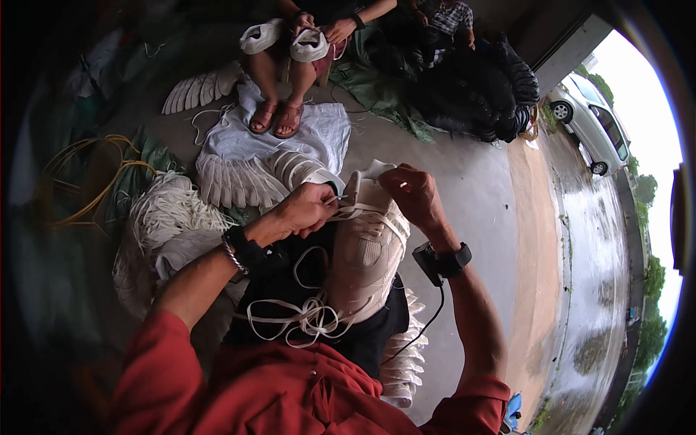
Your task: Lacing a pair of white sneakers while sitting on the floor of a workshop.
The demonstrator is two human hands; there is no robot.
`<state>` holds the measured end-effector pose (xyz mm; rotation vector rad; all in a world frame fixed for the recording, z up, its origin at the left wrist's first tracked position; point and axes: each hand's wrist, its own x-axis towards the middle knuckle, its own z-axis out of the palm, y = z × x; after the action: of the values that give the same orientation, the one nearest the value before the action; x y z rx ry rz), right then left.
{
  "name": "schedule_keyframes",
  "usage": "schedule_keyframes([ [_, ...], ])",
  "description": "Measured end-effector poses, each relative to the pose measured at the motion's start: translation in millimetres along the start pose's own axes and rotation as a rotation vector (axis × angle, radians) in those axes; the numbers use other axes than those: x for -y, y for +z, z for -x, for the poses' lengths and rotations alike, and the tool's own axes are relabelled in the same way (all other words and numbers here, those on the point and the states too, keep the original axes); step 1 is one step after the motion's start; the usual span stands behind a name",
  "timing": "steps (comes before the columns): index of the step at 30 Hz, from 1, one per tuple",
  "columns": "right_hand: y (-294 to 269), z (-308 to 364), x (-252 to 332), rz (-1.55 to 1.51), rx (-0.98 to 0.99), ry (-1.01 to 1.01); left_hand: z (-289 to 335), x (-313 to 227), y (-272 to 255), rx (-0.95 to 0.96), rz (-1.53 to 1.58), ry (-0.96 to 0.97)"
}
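A white sneaker (360,262) rests across my lap on dark trousers, its tongue pointing away from me. White shoelace (355,212) crosses the upper part of its opening. My left hand (308,209) is closed on the lace at the shoe's left side. On the other side, my right hand (415,194) is closed beside the tongue, and a small white piece of lace shows at its fingers. A loose bundle of lace (317,316) lies looped over the shoe's toe and my lap. Both wrists wear black bands, the right one with a cabled device (428,262).
White shoe parts (235,181) fan out on a white sack (319,134). A heap of white laces (174,210) lies left; stacked white pieces (401,370) stand right of my lap. Opposite, a seated person handles white shoes (309,45). Black items (471,94) are piled behind.
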<state>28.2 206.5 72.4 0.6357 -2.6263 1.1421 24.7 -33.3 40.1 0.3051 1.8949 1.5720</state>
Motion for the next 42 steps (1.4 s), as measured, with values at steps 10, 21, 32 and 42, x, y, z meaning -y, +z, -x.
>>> schedule_keyframes([
  [10,9,-2,35,-0.115,0.167,0.140,-13,-13,16,0.043,0.270,0.218],
  [21,14,12,3,0.425,0.035,-0.096,-56,15,39,-0.337,-0.705,0.440],
  [32,35,26,-14,0.437,-0.040,0.008,-59,19,36,-0.337,-0.628,0.412],
  [42,20,24,-3,0.298,0.062,0.046,-58,26,36,-0.360,-0.538,0.503],
])
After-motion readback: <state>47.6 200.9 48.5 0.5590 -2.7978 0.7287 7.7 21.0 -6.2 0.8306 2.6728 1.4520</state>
